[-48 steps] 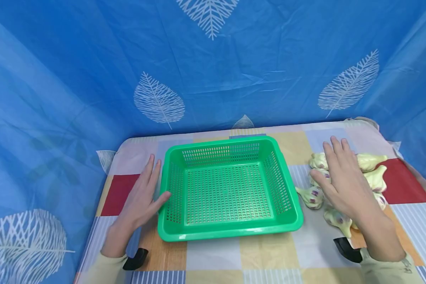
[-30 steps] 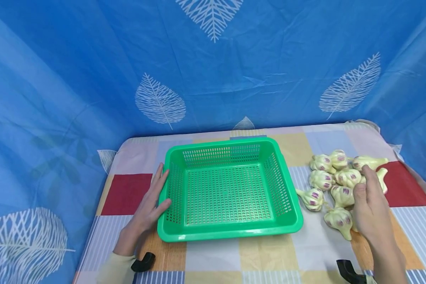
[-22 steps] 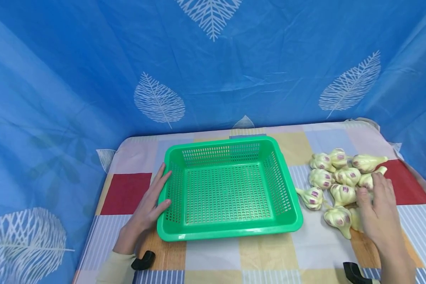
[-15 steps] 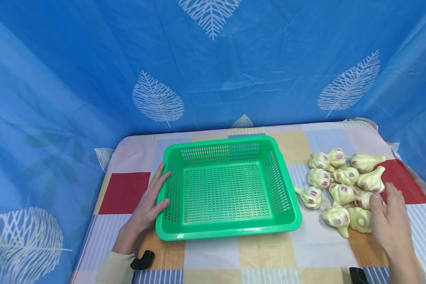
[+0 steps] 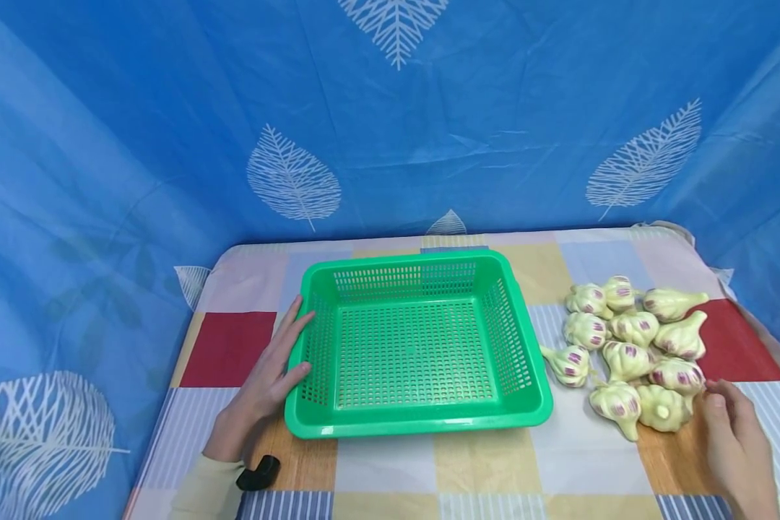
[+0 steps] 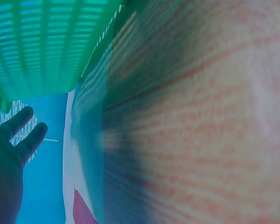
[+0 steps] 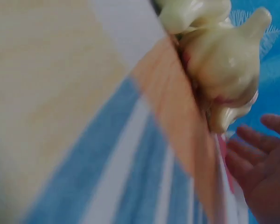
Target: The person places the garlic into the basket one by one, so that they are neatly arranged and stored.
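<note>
A green plastic basket [image 5: 416, 426] with slotted walls stands in the middle of the table, nothing inside it. My left hand [image 5: 269, 379] lies against its left side, thumb and fingertips at the rim, fingers extended. To the right of the basket sits a cluster of garlic bulbs [image 5: 633, 327], pale with purple patches. My right hand [image 5: 741, 444] is beside the nearest right bulbs, fingers relaxed and holding nothing. In the right wrist view its fingers point toward a garlic bulb [image 7: 224, 65], with a small gap between. The left wrist view shows the basket wall [image 6: 42, 51] above my left fingers.
A patchwork-patterned cloth [image 5: 390, 469] covers the table. Behind and around it hangs a blue curtain [image 5: 429, 144] with white leaf prints. A black wrist piece [image 5: 260, 473] sits at my left cuff.
My right hand has moved from over the garlic back toward the lower right, uncovering the bulbs. Earlier, my left hand moved in against the basket's side. The basket stays about where it was.
</note>
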`<state>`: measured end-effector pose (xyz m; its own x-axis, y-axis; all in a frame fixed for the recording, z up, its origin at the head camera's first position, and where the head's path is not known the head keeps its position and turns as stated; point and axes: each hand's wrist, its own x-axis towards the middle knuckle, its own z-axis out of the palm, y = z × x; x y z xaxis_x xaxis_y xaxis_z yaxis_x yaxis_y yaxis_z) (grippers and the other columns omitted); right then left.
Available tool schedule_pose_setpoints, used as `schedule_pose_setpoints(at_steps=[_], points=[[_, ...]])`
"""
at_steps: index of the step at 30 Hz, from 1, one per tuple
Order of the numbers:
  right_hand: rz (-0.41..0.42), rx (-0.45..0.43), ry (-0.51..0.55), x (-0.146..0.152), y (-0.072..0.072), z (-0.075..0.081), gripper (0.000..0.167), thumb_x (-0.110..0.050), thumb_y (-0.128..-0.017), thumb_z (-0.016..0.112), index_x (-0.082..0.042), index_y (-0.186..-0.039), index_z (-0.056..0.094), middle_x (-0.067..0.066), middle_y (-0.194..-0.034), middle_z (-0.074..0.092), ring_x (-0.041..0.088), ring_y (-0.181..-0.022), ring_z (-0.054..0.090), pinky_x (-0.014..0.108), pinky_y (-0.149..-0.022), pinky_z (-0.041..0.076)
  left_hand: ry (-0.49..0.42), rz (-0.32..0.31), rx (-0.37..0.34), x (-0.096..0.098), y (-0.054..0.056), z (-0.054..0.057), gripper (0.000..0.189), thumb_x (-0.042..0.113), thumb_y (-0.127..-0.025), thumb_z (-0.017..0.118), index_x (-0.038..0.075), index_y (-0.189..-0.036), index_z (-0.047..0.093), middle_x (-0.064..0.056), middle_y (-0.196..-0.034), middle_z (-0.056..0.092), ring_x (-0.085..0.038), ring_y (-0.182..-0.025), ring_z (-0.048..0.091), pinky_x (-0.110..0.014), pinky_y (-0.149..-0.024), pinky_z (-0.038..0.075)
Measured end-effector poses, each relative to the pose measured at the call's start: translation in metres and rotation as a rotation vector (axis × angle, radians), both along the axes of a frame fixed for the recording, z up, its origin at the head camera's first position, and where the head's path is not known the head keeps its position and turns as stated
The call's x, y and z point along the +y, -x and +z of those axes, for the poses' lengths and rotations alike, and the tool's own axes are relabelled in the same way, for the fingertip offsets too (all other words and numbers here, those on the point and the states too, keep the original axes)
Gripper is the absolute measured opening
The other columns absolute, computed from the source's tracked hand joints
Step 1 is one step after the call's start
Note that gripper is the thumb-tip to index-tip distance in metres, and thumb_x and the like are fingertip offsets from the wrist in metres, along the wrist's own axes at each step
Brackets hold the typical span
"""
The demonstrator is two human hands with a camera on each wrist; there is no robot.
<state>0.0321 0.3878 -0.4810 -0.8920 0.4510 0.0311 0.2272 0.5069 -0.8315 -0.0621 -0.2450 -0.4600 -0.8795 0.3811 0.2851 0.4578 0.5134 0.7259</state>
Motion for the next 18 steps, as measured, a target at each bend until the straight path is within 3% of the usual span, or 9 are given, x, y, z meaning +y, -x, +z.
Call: schedule_pose_setpoints(at_steps=[3,5,7,11,15,18], points=[[-0.010,0.158,0.298,-0.001,-0.003,-0.009,0.029,-0.013,-0.108,0.043,-0.015,-0.134,0.055,-0.023,-0.116,0.060,-0.013,-0.108,0.054,0.005,-0.092,0.039,-0.006,0.001,-0.005,0.000,0.000,0.000,0.077,0.021,-0.086,0.054,0.006,-0.158,0.030,-0.004,-0.169,0.008,-0.028,-0.153,0.011,-0.070,-0.107,0.029],[-0.015,0.218,0.497,0.001,-0.003,-0.011,0.020,-0.009,-0.106,0.048,-0.018,-0.121,0.058,-0.017,-0.107,0.066,-0.008,-0.098,0.062,0.006,-0.084,0.046,-0.011,0.000,-0.007,0.000,0.000,0.000,0.077,0.021,-0.086,0.054,0.006,-0.158,0.031,-0.004,-0.169,0.008,-0.028,-0.153,0.011,-0.070,-0.107,0.029],[-0.018,0.229,0.607,0.003,-0.004,-0.013,0.017,-0.009,-0.105,0.051,-0.015,-0.118,0.060,-0.013,-0.105,0.068,-0.005,-0.097,0.064,0.007,-0.082,0.047,-0.015,0.000,-0.008,0.000,0.000,0.000,0.077,0.020,-0.085,0.054,0.006,-0.158,0.031,-0.003,-0.169,0.008,-0.028,-0.153,0.011,-0.069,-0.107,0.029],[0.025,0.192,0.608,0.009,-0.006,-0.015,0.023,-0.007,-0.103,0.054,-0.017,-0.123,0.061,-0.015,-0.109,0.069,-0.008,-0.101,0.063,0.007,-0.084,0.046,-0.013,0.004,-0.010,0.000,0.000,0.000,0.077,0.019,-0.085,0.054,0.005,-0.157,0.031,-0.002,-0.169,0.008,-0.028,-0.152,0.011,-0.069,-0.107,0.031],[0.087,0.158,0.497,0.012,-0.010,-0.020,0.040,-0.003,-0.100,0.058,-0.015,-0.138,0.058,-0.020,-0.115,0.066,-0.012,-0.106,0.060,0.003,-0.086,0.041,-0.010,0.004,-0.011,0.000,0.000,0.000,0.078,0.020,-0.084,0.054,0.005,-0.157,0.031,-0.002,-0.169,0.008,-0.028,-0.152,0.011,-0.069,-0.106,0.031],[0.083,0.117,0.422,0.013,-0.011,-0.023,0.051,-0.002,-0.099,0.061,-0.012,-0.147,0.051,-0.023,-0.119,0.062,-0.015,-0.106,0.057,0.002,-0.084,0.040,-0.010,0.003,-0.011,0.000,0.000,0.000,0.078,0.020,-0.084,0.054,0.006,-0.157,0.031,-0.002,-0.169,0.008,-0.029,-0.152,0.012,-0.068,-0.106,0.032]])
